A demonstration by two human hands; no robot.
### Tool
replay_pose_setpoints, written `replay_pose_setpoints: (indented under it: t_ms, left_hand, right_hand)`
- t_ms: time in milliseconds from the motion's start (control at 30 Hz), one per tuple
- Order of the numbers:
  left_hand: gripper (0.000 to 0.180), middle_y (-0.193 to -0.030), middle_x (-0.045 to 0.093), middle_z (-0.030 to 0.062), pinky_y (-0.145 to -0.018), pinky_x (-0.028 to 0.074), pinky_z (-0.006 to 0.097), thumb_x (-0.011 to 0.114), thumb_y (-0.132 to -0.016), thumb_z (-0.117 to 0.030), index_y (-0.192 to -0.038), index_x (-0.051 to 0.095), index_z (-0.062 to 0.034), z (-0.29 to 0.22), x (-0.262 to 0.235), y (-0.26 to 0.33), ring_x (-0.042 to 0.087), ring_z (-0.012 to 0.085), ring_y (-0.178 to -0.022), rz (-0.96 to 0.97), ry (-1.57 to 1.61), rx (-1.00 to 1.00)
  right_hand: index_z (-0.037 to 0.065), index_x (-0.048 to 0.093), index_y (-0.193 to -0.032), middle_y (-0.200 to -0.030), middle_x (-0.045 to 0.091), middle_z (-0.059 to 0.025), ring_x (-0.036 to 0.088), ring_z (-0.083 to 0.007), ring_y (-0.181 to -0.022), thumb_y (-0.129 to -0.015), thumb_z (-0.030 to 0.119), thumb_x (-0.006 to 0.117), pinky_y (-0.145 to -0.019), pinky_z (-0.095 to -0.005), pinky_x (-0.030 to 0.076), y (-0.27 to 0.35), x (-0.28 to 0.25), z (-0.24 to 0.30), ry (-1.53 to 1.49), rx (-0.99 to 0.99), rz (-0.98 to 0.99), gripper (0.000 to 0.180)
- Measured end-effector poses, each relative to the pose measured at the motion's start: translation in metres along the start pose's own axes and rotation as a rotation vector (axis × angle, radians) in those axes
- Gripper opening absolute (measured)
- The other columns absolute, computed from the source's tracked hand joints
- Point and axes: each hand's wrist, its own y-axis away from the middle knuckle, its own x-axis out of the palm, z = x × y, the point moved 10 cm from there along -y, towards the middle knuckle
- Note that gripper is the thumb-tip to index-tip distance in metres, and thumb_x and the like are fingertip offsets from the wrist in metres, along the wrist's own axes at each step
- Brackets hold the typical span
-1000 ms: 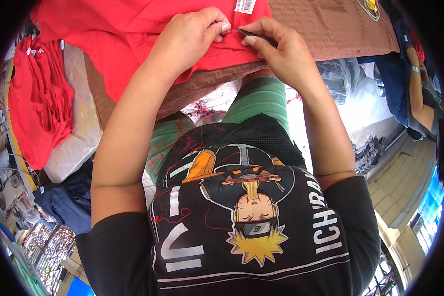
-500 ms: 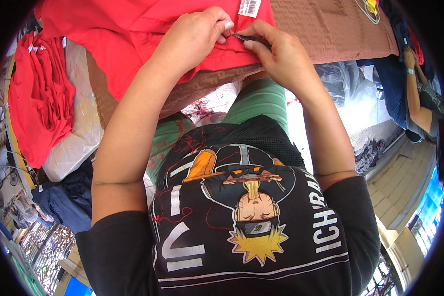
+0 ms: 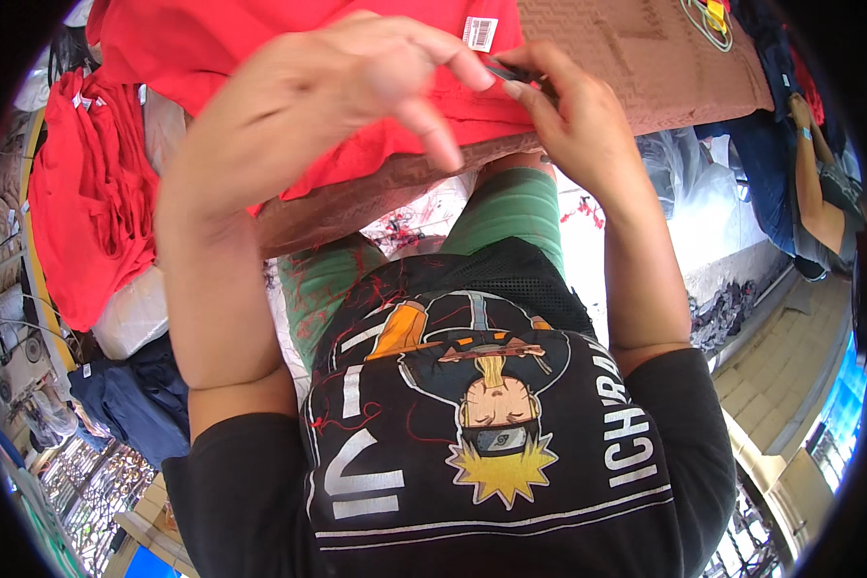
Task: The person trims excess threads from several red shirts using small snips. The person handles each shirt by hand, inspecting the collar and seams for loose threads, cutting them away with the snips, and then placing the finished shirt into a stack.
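A red garment (image 3: 202, 43) lies spread over the brown patterned table cover (image 3: 626, 67), with a white printed tag (image 3: 480, 34) on it. My left hand (image 3: 347, 87) is raised above the garment, smeared by motion, its thumb and forefinger spread apart with nothing seen between them. In my right hand (image 3: 588, 111), small dark thread snips (image 3: 515, 71) are gripped between thumb and fingers near the garment's right edge. Part of the snips is hidden by the fingers.
More red garments (image 3: 91, 202) are heaped at the left on a plastic-wrapped stack, above dark blue cloth (image 3: 135, 395). Red thread scraps (image 3: 395, 231) lie on the floor. A yellow and green item (image 3: 713, 19) sits at the table's far right. Another person's arm (image 3: 814, 183) shows at right.
My left hand has lifted off the garment and swung left toward me, its fingers opening from a pinch. My right hand has shifted slightly right, still holding the snips.
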Motion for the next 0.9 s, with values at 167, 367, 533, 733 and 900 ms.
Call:
replay_pose_setpoints:
  t_ms: [167, 367, 533, 733, 900]
  left_hand:
    - [0.054, -0.111, 0.062, 0.0180, -0.097, 0.038, 0.039, 0.040, -0.100, -0.039, -0.079, 0.068, 0.0026, 0.006, -0.027, 0.017, 0.056, 0.0272, -0.107, -0.115, -0.058, -0.092]
    - [0.024, -0.124, 0.060, 0.0074, -0.104, 0.037, 0.038, 0.062, -0.086, -0.010, -0.110, 0.065, -0.0097, 0.070, 0.010, 0.019, 0.051, 0.0238, -0.122, -0.279, -0.735, -0.170]
    - [0.020, -0.105, 0.066, 0.0073, -0.097, 0.041, 0.038, 0.065, -0.084, -0.013, -0.104, 0.066, -0.0085, 0.091, -0.025, 0.025, 0.060, 0.0220, -0.106, -0.401, -0.666, -0.115]
    - [0.019, -0.079, 0.061, -0.0056, -0.072, 0.045, 0.020, 0.066, -0.090, -0.022, -0.095, 0.065, -0.0038, 0.081, -0.047, 0.031, 0.054, 0.0012, -0.074, -0.366, -0.062, -0.391]
    - [0.018, -0.087, 0.065, 0.0025, -0.076, 0.047, 0.025, 0.070, -0.084, -0.019, -0.096, 0.067, -0.0064, 0.073, -0.055, 0.003, 0.061, 0.0126, -0.081, -0.471, -0.680, -0.359]
  right_hand:
    - [0.005, 0.064, -0.106, -0.096, 0.063, -0.0107, 0.064, -0.0236, -0.081, -0.078, 0.010, 0.072, -0.071, -0.0311, 0.050, 0.011, 0.002, 0.001, 0.151, -0.171, 0.031, 0.029]
    - [0.002, 0.064, -0.100, -0.096, 0.063, -0.0070, 0.063, -0.0179, -0.084, -0.084, 0.005, 0.066, -0.072, -0.0287, 0.050, 0.018, -0.008, -0.018, 0.052, -0.269, -0.062, 0.016]
    - [0.002, 0.062, -0.095, -0.067, 0.053, 0.0033, 0.048, -0.0045, -0.056, -0.095, 0.014, 0.059, -0.048, -0.0204, 0.035, 0.026, -0.032, -0.050, -0.559, 0.095, 0.048, 0.012]
    - [0.002, 0.061, -0.094, -0.057, 0.043, 0.0088, 0.032, 0.0002, -0.044, -0.095, 0.019, 0.060, -0.041, -0.0188, 0.022, 0.048, -0.023, -0.063, -0.705, 0.267, 0.112, 0.017]
    - [0.001, 0.065, -0.093, -0.062, 0.053, 0.0053, 0.042, -0.0002, -0.050, -0.091, 0.022, 0.066, -0.044, -0.0181, 0.028, 0.030, -0.012, -0.095, -0.537, 0.292, -0.037, 0.021]
